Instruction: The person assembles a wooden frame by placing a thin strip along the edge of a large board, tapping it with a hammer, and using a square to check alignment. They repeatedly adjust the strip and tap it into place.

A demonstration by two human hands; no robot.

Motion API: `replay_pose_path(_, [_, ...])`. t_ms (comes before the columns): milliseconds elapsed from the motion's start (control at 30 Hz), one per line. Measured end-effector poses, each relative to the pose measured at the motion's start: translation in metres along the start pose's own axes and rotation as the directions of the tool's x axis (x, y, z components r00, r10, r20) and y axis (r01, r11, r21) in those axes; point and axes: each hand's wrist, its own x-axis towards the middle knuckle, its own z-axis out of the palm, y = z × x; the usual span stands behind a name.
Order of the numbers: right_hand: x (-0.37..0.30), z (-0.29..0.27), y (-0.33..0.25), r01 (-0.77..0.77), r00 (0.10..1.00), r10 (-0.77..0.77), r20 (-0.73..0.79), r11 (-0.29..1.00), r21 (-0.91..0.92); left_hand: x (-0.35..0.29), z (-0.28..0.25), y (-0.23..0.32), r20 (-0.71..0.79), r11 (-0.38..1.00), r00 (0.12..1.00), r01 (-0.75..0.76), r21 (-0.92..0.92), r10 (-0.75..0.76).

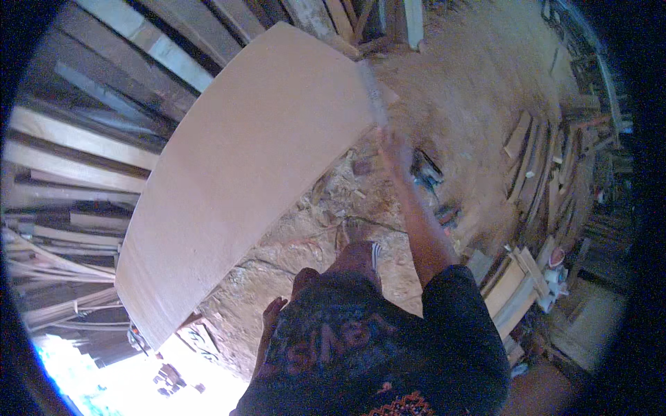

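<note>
A large pale wooden board (250, 159) with a flat, smooth face stretches diagonally across the left and middle. At its far right end, my right hand (393, 149) is closed on a long, thin greyish tool (375, 96), smeared by motion. The tool lies along the board's short right edge; its kind cannot be made out. My left hand (275, 310) hangs low beside my body, apart from the board. Its fingers show in part, loosely apart, with nothing visible in them.
Long planks (83, 149) are stacked along the left. Wood shavings (333, 201) litter the ground under the board, where a dark power tool (427, 170) lies right of my forearm. Loose wood strips (538, 159) and offcuts (513, 284) lie at the right.
</note>
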Motion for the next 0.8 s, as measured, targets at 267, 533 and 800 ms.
replay_pose_path(267, [-0.272,0.101,-0.127,0.392,0.751,-0.469,0.465,0.883,0.257,-0.014,-0.047,-0.082,0.026,0.963,0.999,0.047,-0.265,-0.041])
replay_pose_path(533, [-0.192,0.128,-0.089,0.172,0.963,-0.212,0.165,0.958,0.228,-0.072,-0.126,-0.177,-0.174,0.814,0.972,0.03,-0.58,-0.16])
replay_pose_path(800, [-0.41,0.214,-0.189,0.542,0.487,-0.472,0.735,0.823,0.171,-0.122,-0.163,-0.292,-0.242,0.887,0.958,0.028,-0.462,-0.156])
